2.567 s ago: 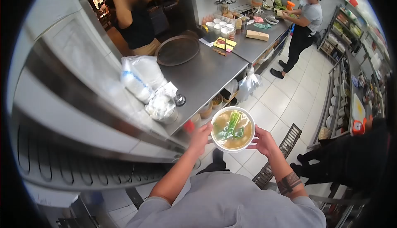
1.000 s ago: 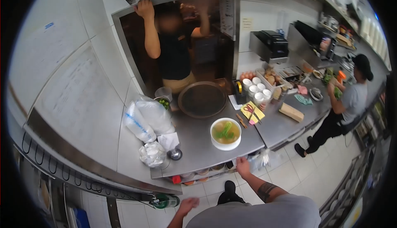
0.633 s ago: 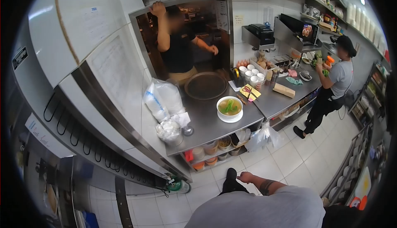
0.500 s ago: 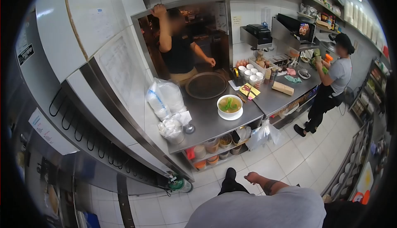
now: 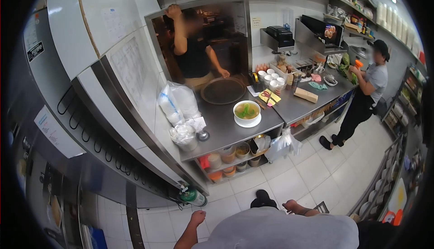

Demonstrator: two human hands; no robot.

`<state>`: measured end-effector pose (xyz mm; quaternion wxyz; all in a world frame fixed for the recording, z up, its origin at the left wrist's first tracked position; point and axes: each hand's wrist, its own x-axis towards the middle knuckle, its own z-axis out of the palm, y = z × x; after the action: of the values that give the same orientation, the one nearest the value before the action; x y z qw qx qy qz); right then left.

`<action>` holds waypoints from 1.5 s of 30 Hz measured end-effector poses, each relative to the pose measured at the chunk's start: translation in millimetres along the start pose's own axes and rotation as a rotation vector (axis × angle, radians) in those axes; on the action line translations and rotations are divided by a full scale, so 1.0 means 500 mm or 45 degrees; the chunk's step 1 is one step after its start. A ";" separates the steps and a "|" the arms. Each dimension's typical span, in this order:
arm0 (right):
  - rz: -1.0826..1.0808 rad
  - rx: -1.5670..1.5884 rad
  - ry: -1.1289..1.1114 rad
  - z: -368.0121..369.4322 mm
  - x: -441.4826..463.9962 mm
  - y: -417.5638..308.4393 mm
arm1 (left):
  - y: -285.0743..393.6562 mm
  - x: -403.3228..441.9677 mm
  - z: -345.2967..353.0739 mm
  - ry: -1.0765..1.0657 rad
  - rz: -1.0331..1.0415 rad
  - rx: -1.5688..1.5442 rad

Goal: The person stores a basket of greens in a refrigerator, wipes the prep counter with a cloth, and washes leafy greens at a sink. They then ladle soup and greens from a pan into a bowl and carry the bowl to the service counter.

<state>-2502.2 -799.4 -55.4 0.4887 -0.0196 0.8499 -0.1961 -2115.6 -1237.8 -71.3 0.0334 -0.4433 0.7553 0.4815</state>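
Low in the view, my left hand [image 5: 197,217] hangs in the air over the floor tiles, its fingers curled with no object visible in them. My right hand [image 5: 291,205] swings beside my shirt, loosely closed and also with no visible object; part of it is small and hard to make out. Neither hand touches the counter. Ahead of me, a white bowl of soup [image 5: 247,111] topped with green leaves rests on a white plate [image 5: 247,123] on the steel counter [image 5: 212,143]. Behind the bowl lies a large round brown tray [image 5: 223,91].
A person in black [image 5: 194,52] stands at the pass window. At the right counter, a person in grey [image 5: 375,78] handles leafy greens [image 5: 346,70]. White plastic bags [image 5: 178,102] stand left of the bowl. A green cylinder [image 5: 193,196] is on the floor; shelves of dishes [image 5: 377,188] line the right.
My left hand has come into view at the bottom. My right hand has drawn back toward my body. The person in black has lowered a hand toward the tray; the person in grey has leaned toward the counter.
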 end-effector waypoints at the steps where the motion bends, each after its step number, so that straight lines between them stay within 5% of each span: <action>1: 0.003 -0.064 0.020 -0.014 0.003 0.004 | 0.011 -0.012 0.005 0.022 -0.106 0.003; 4: 0.078 -0.251 -0.051 -0.076 0.098 0.005 | -0.006 -0.087 0.043 0.075 -0.224 -0.197; 6: -0.009 -0.228 -0.020 -0.110 0.219 -0.017 | -0.040 -0.157 0.073 -0.002 -0.068 0.162; 8: -0.135 -0.228 0.007 -0.158 0.264 -0.070 | -0.021 -0.249 0.107 -0.344 0.065 1.207; 13: -0.726 -0.507 -0.065 -0.263 0.327 -0.282 | 0.056 -0.341 0.208 -0.267 -0.389 0.718; 16: -0.592 -0.038 -0.031 -0.282 0.275 -0.354 | 0.104 -0.326 0.267 -0.206 -0.457 0.574; 22: -0.542 -0.681 -0.375 -0.266 0.392 -0.282 | 0.179 -0.254 0.356 -0.106 -0.284 0.415; 24: -0.457 -0.700 -0.439 -0.280 0.355 -0.238 | 0.166 -0.229 0.366 0.060 -0.030 -0.043; 26: -0.405 -0.743 -0.456 -0.293 0.343 -0.187 | 0.221 -0.147 0.381 -0.076 0.127 0.938; 27: -0.354 -0.784 -0.466 -0.303 0.344 -0.164 | 0.254 -0.121 0.395 -0.076 0.123 0.933; 29: -0.317 -0.780 -0.486 -0.333 0.353 -0.125 | 0.321 -0.088 0.410 0.174 -0.402 -0.364; 33: -0.244 -0.607 -0.437 -0.405 0.394 -0.051 | 0.384 -0.071 0.411 0.076 -0.332 -0.346; 35: -0.305 -0.504 -0.362 -0.442 0.405 -0.029 | 0.339 -0.054 0.403 -0.257 0.301 0.550; 38: -0.616 -0.563 -0.241 -0.473 0.447 0.019 | 0.335 -0.075 0.380 -0.538 0.118 0.791; 45: -0.545 -0.483 -0.158 -0.428 0.459 0.072 | 0.227 -0.081 0.310 -0.475 0.056 0.784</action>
<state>-2795.6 -750.6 -161.4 0.4749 -0.3015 0.8164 -0.1308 -2229.4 -1078.4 -55.6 0.2923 -0.3005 0.8552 0.3048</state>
